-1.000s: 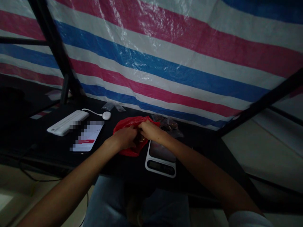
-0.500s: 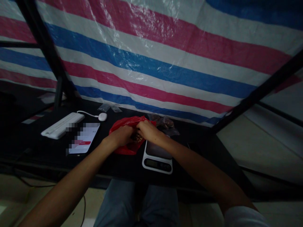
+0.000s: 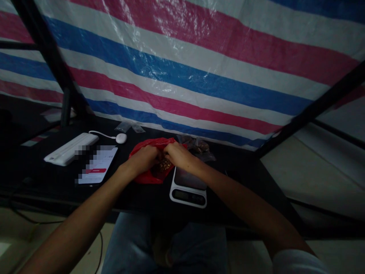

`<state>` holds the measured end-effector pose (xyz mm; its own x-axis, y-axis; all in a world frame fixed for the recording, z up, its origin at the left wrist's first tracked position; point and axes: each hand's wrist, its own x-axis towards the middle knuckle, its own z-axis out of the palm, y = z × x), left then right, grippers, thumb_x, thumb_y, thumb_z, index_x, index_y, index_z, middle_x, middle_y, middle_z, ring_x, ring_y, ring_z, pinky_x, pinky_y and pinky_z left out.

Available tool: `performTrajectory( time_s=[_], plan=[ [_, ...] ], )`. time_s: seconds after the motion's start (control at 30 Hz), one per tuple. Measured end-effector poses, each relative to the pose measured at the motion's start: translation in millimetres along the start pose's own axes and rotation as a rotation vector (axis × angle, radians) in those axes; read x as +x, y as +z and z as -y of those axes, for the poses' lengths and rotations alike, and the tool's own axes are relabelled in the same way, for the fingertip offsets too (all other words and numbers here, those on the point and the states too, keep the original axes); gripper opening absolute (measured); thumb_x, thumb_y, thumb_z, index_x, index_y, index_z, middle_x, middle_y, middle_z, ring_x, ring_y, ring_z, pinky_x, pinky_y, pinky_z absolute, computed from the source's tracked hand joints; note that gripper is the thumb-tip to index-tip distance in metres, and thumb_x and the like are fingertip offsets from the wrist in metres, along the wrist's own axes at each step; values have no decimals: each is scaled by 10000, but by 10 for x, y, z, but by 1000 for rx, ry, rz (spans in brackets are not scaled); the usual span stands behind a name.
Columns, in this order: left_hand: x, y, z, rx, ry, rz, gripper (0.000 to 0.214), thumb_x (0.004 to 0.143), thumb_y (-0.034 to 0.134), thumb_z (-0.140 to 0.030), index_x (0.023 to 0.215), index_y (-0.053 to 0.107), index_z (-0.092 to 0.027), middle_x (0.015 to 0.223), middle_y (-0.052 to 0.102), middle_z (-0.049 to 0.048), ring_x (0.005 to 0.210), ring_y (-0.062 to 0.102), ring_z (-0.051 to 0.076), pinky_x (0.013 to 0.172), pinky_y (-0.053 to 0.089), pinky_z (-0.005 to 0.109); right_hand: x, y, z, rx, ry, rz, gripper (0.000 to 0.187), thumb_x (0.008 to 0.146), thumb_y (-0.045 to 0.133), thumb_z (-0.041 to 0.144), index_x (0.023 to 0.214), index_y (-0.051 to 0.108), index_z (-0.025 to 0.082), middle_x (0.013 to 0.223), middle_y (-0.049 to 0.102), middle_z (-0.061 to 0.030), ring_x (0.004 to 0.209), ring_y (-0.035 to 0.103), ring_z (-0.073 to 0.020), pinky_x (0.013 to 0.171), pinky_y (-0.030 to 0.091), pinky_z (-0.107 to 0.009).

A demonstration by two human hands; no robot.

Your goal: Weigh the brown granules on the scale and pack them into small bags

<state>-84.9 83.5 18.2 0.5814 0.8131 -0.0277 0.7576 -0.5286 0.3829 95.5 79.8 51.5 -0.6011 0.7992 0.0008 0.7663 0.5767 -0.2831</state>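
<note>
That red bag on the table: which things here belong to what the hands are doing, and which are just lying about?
In use: left hand, right hand, red plastic bag, brown pieces, digital scale, clear bag beside it.

Lying about: phone, white block, round white gadget, small clear packets.

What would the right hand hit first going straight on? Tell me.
The left hand, just ahead of the right hand, though the red plastic bag bunched between them may come first; depth is unclear here.

Thin glossy red plastic bag (image 3: 145, 177), matt woven plastic tarpaulin (image 3: 182, 76)
</note>
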Motion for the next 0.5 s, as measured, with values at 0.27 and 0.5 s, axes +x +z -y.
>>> performTrajectory(
  time_s=[0.27, 0.5],
  plan=[
    [44, 79, 54, -17, 22, -6, 285, 845, 581, -127, 981, 814, -217, 1002, 804, 78, 978, 737, 239, 849, 510, 287, -452, -319, -88, 29, -36, -97, 169, 915, 641, 91, 881, 789, 164, 880, 785, -71, 772, 679, -161, 704, 411, -256],
    [55, 95, -2, -26, 6, 12, 266, 877, 579, -139, 992, 807, -214, 1037, 798, 81, 1001, 732, 261, 831, 513, 315, -926, -299, -344, 169, 108, -215, 216, 925, 636, 142, 1036, 811, 204, 1034, 803, -62, 915, 742, -212, 793, 494, -272]
  ],
)
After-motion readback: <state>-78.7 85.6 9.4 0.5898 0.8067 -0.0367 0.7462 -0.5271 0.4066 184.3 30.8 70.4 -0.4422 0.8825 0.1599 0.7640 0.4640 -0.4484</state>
